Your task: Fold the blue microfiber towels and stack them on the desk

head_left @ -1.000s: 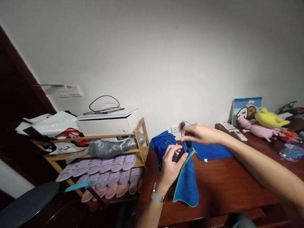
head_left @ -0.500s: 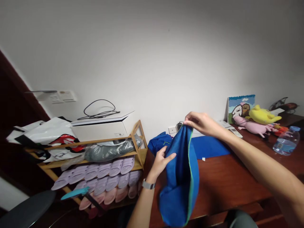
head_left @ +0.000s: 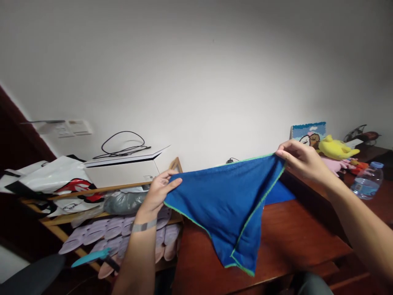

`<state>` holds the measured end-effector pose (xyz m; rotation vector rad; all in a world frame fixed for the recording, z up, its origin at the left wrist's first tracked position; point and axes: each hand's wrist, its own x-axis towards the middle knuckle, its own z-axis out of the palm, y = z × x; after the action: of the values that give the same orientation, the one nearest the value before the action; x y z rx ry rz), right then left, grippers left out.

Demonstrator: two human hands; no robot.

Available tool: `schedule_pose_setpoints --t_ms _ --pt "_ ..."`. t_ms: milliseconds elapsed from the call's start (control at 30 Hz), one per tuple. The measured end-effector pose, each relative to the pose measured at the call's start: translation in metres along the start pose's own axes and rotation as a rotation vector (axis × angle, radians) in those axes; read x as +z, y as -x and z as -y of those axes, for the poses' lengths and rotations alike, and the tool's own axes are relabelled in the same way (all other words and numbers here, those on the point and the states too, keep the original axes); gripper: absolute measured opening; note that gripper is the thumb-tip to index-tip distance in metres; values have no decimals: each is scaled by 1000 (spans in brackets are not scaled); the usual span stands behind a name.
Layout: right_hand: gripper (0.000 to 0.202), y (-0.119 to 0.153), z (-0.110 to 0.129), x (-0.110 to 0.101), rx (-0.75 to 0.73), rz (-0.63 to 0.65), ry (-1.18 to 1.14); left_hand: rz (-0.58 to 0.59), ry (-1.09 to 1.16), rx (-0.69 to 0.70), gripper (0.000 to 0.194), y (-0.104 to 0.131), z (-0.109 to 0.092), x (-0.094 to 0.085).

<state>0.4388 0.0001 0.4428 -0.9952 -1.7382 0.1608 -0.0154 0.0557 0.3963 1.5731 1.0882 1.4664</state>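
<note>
A blue cloth (head_left: 215, 192) with a bright green stitched edge hangs stretched between my two hands above the wooden table. My left hand (head_left: 159, 190), with a grey band at the wrist, pinches its upper left corner. At the upper right corner, my right hand (head_left: 302, 159) grips the cloth between thumb and fingers. The lower part droops into a folded point over the tabletop (head_left: 294, 237). Behind it, part of another flat blue cloth (head_left: 279, 192) lies on the table; the rest is hidden.
To the left stands a wooden rack with purple slippers (head_left: 101, 231), a white box (head_left: 119, 174) and a cable (head_left: 123, 149) on top. Plush toys (head_left: 336, 147), a picture (head_left: 308, 133) and a plastic water bottle (head_left: 368, 182) are at the right.
My left hand has moved left and up, and my right hand has moved right. The cloth, earlier hanging in a narrow fold from my right hand, is now spread wide between both.
</note>
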Motion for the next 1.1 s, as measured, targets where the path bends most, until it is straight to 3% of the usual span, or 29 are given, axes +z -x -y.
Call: schedule_pose_setpoints --t_ms 67,167,300,400,567,633,767,833,900,967,1100 --pt "48 12 -7 -1 26 20 -20 -51 -58 77 54 -6 -11 4" --pt "47 27 -31 6 69 111 -65 -48 -114 170 49 -9 -7 23" --pt "48 49 -70 31 173 254 -139 195 -132 127 40 -1 24 63" --pt "43 72 -87 70 240 318 -175 283 -94 100 33 12 56 102" --pt "38 123 -90 165 380 362 -313 471 37 12 24 50 112 174" --pt "37 144 -91 197 385 335 -378 429 91 -29 23 65 132 187" --pt "44 171 -96 227 343 431 -311 166 155 -130 31 93 174 174" --pt "48 172 -97 229 271 432 -261 145 161 -169 38 113 202 159" --pt "50 166 -95 226 233 311 -249 215 90 -189 55 140 234 145" --pt "49 155 -91 219 238 156 -264 273 -129 -215 71 171 268 132" --pt "47 136 -81 195 397 -5 -350 143 -597 -225 57 217 320 111"
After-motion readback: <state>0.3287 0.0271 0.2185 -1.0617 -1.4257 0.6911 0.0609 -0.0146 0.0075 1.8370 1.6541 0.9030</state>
